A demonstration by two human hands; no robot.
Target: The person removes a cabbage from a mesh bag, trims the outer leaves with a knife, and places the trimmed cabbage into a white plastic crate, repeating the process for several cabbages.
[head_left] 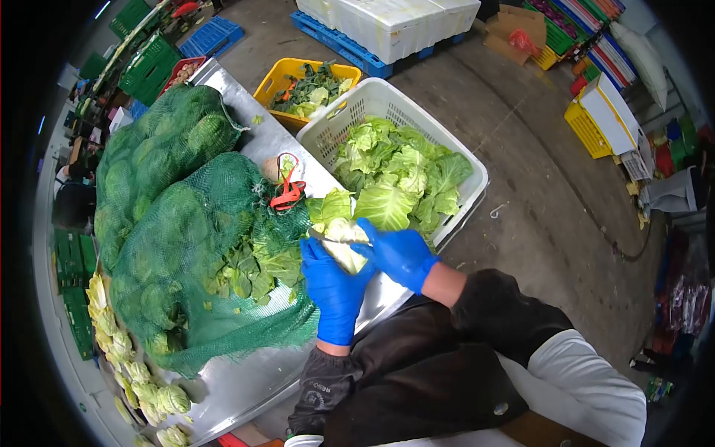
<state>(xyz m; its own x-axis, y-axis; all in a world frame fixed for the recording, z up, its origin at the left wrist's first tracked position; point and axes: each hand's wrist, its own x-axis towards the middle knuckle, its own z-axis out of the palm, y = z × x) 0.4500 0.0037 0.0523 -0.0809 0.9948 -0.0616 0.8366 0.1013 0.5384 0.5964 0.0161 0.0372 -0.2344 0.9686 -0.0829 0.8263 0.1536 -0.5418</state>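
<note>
My left hand, in a blue glove, is closed around a pale green cabbage at the near edge of the metal table. My right hand, also gloved in blue, grips a knife whose blade lies across the cabbage. Its handle is hidden inside my fingers. A loose leaf sticks up at the cabbage's far side. Just beyond my hands stands a white crate heaped with green cabbage leaves. Left of my left hand lies a green mesh sack with cabbages inside.
A second full mesh sack lies farther back on the metal table. Red string rests near the sack's mouth. A yellow crate of trimmings stands behind the white one. Several small pale cabbages line the table's left side.
</note>
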